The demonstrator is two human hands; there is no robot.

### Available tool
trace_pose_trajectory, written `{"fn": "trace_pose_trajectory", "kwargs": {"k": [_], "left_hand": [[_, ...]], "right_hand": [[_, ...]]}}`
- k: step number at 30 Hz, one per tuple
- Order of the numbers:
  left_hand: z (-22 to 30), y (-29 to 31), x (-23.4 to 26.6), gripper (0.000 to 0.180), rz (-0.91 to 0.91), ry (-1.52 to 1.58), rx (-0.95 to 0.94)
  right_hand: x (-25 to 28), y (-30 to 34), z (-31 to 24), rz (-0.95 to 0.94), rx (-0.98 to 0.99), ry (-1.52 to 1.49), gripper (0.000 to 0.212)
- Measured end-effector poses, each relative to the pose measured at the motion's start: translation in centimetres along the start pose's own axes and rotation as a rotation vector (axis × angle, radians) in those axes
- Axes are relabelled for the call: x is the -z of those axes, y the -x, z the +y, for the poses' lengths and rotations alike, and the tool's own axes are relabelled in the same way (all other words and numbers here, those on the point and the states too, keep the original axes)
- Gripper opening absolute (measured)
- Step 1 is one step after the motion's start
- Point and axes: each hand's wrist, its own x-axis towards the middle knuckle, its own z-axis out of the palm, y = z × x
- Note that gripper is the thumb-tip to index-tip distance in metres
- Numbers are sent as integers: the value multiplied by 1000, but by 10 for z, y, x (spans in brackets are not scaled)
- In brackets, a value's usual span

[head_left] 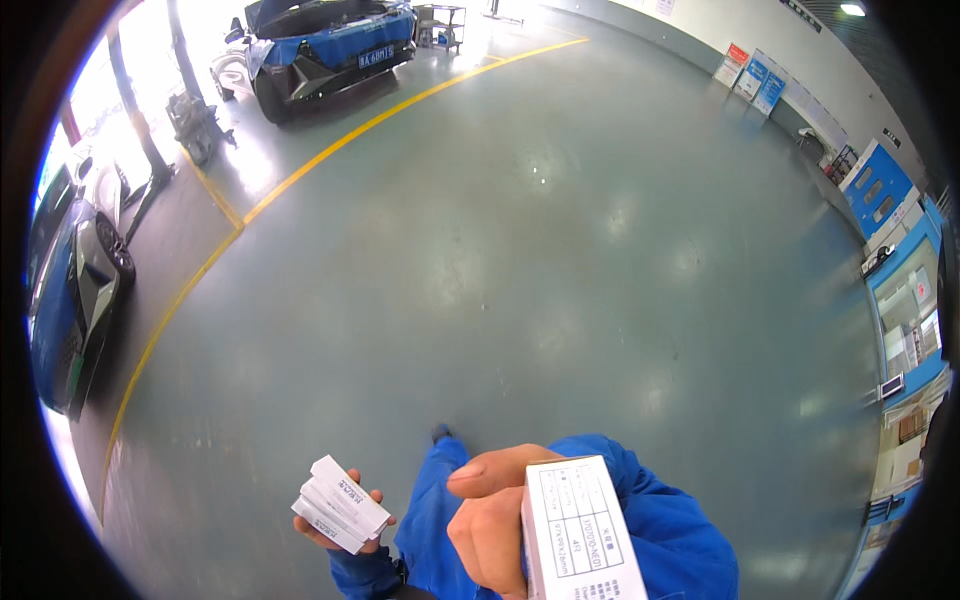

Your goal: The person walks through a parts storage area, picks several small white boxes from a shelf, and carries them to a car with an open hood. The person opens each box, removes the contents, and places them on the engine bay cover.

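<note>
Low in front of me, my left hand (370, 545) is closed around several small, slim white boxes (340, 505). They lie stacked and slightly fanned, with dark print on their sides. Closer to the camera, my right hand (488, 528) grips a larger white carton (582, 530) from its left side, thumb along the top edge. A printed table covers the carton's face, which is turned up toward me. Its lower end runs out of the picture. Both forearms are in blue sleeves.
A grey floor with a yellow line (330, 150) spreads ahead. A blue car (335, 50) with its hood raised stands far left beside a tool cart (440, 28); another car (75, 290) is at the left rim. Boards (755, 80) and a blue-framed counter (905, 290) line the right.
</note>
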Motion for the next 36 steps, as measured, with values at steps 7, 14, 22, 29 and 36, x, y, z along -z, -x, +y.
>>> {"fn": "trace_pose_trajectory", "kwargs": {"k": [7, 14, 22, 29, 36], "left_hand": [[2, -91, 57, 88, 58, 548, 89], [51, -226, 94, 91, 245, 555, 271], [75, -366, 115, 89, 11, 524, -167], [129, -508, 193, 89, 245, -64, -79], [154, -686, 250, 97, 204, 73, 158]], "right_hand": [[27, -62, -63, 113, 64, 36, 92], [95, -157, -137, 62, 341, 200, 82], [185, -299, -220, -257, 437, 150, 86], [368, -340, -384, 591, 127, 480, 63], [602, -172, -492, 1504, 729, 430, 42]]}}
